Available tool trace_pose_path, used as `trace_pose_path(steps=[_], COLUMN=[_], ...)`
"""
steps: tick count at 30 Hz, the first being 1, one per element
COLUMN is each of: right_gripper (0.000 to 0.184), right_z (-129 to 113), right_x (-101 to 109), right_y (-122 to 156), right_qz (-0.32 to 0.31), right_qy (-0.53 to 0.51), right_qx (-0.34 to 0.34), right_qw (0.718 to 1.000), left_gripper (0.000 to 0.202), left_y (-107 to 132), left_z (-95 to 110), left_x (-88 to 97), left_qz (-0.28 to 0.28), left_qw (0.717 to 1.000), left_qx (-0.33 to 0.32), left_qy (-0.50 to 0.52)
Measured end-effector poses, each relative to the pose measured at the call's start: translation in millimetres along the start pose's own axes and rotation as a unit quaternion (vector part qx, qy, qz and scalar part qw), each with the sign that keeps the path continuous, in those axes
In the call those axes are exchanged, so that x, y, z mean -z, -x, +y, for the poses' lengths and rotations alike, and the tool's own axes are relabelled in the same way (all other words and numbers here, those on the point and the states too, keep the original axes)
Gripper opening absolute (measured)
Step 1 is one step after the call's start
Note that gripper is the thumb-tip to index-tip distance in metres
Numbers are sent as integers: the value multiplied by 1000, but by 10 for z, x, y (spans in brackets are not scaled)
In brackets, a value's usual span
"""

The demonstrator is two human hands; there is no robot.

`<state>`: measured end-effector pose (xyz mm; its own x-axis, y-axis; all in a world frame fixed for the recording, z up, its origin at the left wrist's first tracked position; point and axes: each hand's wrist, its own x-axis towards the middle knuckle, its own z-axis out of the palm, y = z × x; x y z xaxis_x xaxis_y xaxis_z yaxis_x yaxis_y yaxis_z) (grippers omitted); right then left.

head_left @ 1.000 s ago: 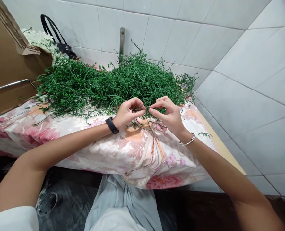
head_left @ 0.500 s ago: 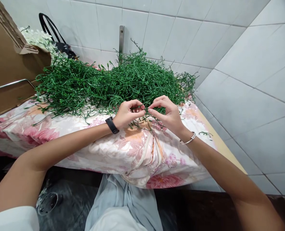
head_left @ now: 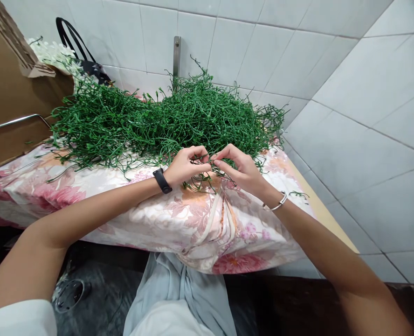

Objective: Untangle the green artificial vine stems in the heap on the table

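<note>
A large tangled heap of green plastic stems [head_left: 133, 116] lies along the back of the table. In front of its right half, my left hand [head_left: 189, 164] is closed in a pinch on a thin green stem [head_left: 200, 178], part of which hangs below the fingers. My right hand [head_left: 238, 167] meets it fingertip to fingertip, thumb and forefinger also pinched at the stem. The exact spot they grip is too small to make out. A black band circles my left wrist and a light bracelet my right.
A floral cloth [head_left: 151, 212] covers the table. At the left stands a cardboard box [head_left: 14, 102] with white artificial flowers [head_left: 53, 55] and a black-handled bag [head_left: 93, 70] behind. A loose green sprig [head_left: 299, 194] lies at the right. Tiled walls [head_left: 270, 51] close off the back and right.
My right hand has shifted slightly down, its fingers bent more and pressed closer to the left fingertips. The hanging stem parts have moved a little. My left hand stays nearly in place.
</note>
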<state>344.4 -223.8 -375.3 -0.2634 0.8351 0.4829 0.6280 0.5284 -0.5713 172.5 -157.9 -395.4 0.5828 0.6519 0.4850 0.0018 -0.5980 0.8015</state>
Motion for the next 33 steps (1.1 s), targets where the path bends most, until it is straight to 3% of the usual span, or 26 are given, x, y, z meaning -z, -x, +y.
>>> trace_pose_path(steps=[8, 16, 22, 27, 33], right_gripper=[23, 25, 21, 17, 17], right_z=[28, 94, 61, 62, 23], right_x=[25, 23, 19, -8, -32], right_y=[-5, -21, -20, -6, 6], right_qz=[-41, 7, 13, 15, 40], right_qy=[-47, -55, 51, 160, 194], right_qx=[3, -9, -10, 60, 112], right_qw=[998, 998, 999, 985, 974], left_gripper=[19, 22, 22, 24, 29], left_y=[7, -3, -15, -12, -6], left_z=[28, 22, -16, -54, -17], left_x=[-6, -1, 2, -2, -10], left_qz=[-46, -54, -69, -89, -80], left_qw=[997, 995, 995, 994, 995], left_qx=[7, 16, 47, 55, 61], left_qy=[57, 86, 56, 16, 20])
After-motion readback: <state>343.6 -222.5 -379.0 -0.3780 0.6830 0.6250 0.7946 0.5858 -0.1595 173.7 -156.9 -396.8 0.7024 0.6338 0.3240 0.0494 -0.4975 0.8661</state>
